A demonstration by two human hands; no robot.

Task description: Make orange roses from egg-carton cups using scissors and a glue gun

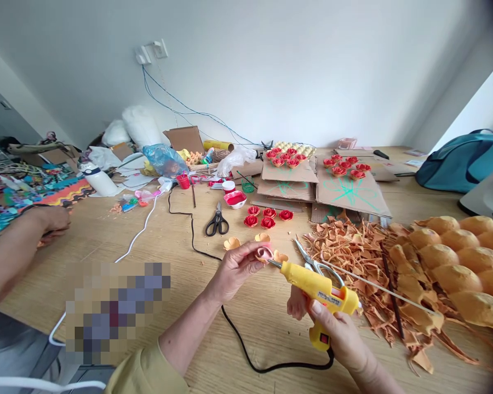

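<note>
Between the fingertips of my left hand (236,268) is a small pinkish paper flower (264,254), held just above the table. My right hand (340,334) is wrapped round the handle of a yellow hot glue gun (316,287), and its metal nozzle points left, at or against the flower's edge. A black cord runs from the gun's base across the table. Close behind my left hand lie orange egg-carton petal cups (231,243). Farther back sit several red painted flowers (268,214). Silver-handled scissors (318,265) lie just beyond the gun.
Orange carton scraps (349,251) and egg trays (464,251) spread over the right side. Cardboard sheets (349,191) carry more red flowers. Black scissors (217,221) and a red paint dish (235,200) stand mid-table. Another person's arm (20,246) reaches in at left.
</note>
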